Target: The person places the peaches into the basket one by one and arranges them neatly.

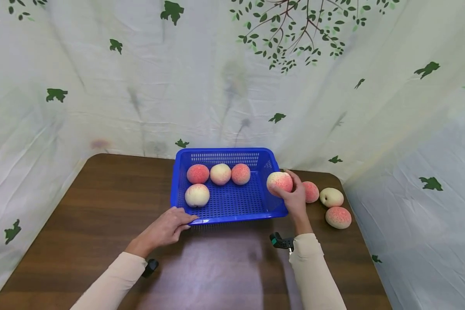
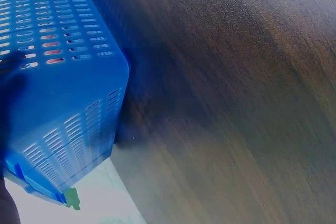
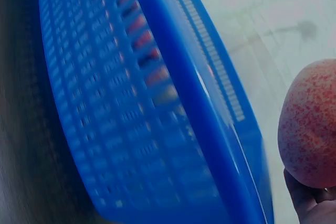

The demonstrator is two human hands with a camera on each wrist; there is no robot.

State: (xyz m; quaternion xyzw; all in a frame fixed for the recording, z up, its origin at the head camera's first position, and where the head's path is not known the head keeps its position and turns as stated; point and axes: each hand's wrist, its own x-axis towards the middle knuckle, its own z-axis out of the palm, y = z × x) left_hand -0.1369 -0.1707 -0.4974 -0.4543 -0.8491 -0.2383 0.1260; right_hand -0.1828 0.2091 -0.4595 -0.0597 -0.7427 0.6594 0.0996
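A blue perforated plastic basket point(image 1: 232, 218) stands on the table, with two red peaches point(image 1: 198, 174) point(image 1: 240, 174) and two pale peaches point(image 1: 220, 174) point(image 1: 197, 195) inside, toward its left and back. My left hand point(image 1: 166, 227) grips the basket's rim at the front left corner. In my right hand point(image 1: 294, 199) is a pink-and-cream peach point(image 1: 280, 182), held over the basket's right edge. The right wrist view shows this peach point(image 3: 311, 124) above rim height, with fingers beneath it. Only a dark blurred edge of the left hand enters the left wrist view.
Right of the basket lie a red peach point(image 1: 311, 192), partly behind the right hand, a pale peach point(image 1: 331, 197) and another red one point(image 1: 338, 218). The brown wooden table point(image 1: 112, 206) meets a white leaf-printed curtain point(image 1: 201, 86) at the back and sides.
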